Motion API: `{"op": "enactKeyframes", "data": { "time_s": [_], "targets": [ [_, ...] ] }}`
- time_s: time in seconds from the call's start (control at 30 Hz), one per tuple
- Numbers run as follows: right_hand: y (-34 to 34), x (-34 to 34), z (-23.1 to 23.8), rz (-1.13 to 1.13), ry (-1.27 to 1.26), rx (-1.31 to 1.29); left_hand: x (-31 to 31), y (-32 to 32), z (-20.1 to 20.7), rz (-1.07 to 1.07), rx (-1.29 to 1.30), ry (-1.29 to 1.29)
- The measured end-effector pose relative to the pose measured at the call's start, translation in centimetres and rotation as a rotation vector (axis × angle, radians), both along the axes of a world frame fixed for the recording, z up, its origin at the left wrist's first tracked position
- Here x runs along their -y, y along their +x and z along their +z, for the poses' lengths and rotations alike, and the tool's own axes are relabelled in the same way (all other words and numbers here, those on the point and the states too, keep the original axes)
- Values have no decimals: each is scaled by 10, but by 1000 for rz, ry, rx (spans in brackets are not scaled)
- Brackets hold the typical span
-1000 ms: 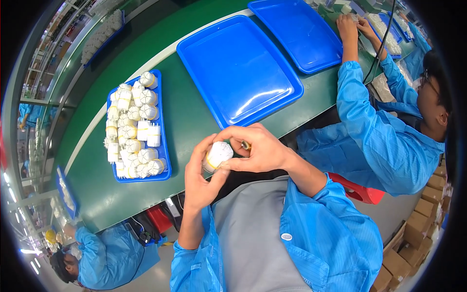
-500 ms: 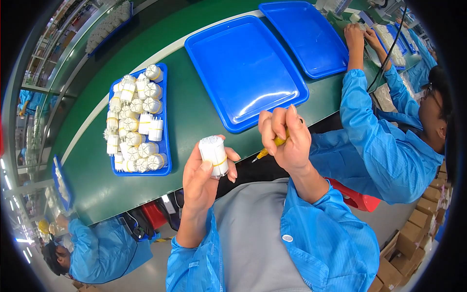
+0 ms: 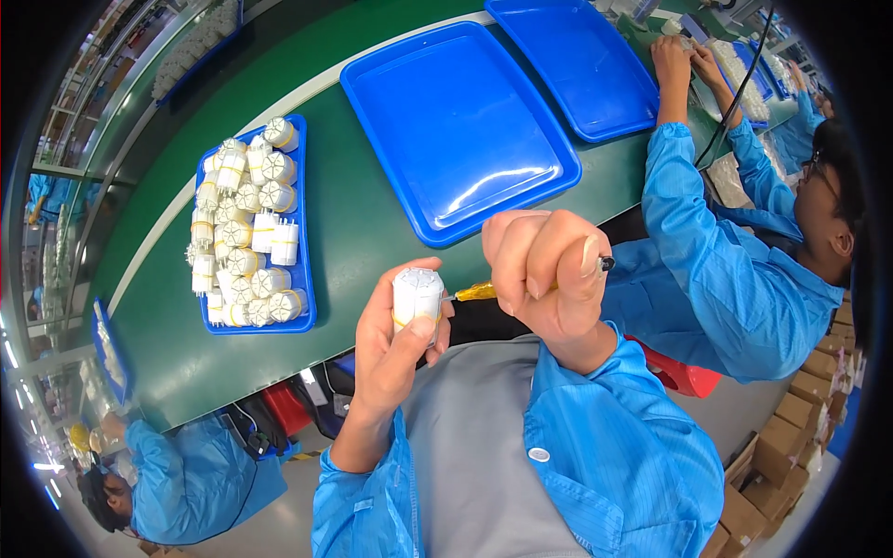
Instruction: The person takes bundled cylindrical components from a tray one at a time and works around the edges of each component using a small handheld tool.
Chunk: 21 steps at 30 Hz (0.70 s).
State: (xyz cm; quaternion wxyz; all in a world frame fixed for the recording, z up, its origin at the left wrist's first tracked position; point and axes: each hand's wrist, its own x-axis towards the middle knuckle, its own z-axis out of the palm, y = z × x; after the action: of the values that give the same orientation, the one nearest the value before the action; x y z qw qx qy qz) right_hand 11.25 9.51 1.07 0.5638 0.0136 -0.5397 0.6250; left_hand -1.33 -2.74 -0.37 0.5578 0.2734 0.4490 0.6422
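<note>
Left grip holds cylinder, long axis tilted forward.

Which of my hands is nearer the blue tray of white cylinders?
Left. Your left hand, holding a cylinder, is right of the tray; your right hand, with the yellow tool, is farther right.

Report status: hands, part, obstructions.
Left hand grips white cylinder. Right hand holds yellow tool, tip at cylinder's side, contact unclear. No obstruction visible between them.
</note>
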Motion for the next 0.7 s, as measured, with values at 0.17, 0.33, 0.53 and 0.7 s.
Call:
{"op": "enactKeyframes", "data": {
  "time_s": [0.17, 0.33, 0.53, 0.7],
  "targets": [
    [-5, 0, -5, 5, 10, -18, 4, -2, -1, -32, -272, -48],
    [-7, 1, -5, 16, 6, -25, 3, 0, 2, -13, -323, -84],
    [-9, 1, -4, 5, 8, 12, 2, 0, 0, -8, -359, -98],
    [-10, 0, -5, 5, 14, 36, 1, -1, 0, -6, -384, -103]
  ]
}}
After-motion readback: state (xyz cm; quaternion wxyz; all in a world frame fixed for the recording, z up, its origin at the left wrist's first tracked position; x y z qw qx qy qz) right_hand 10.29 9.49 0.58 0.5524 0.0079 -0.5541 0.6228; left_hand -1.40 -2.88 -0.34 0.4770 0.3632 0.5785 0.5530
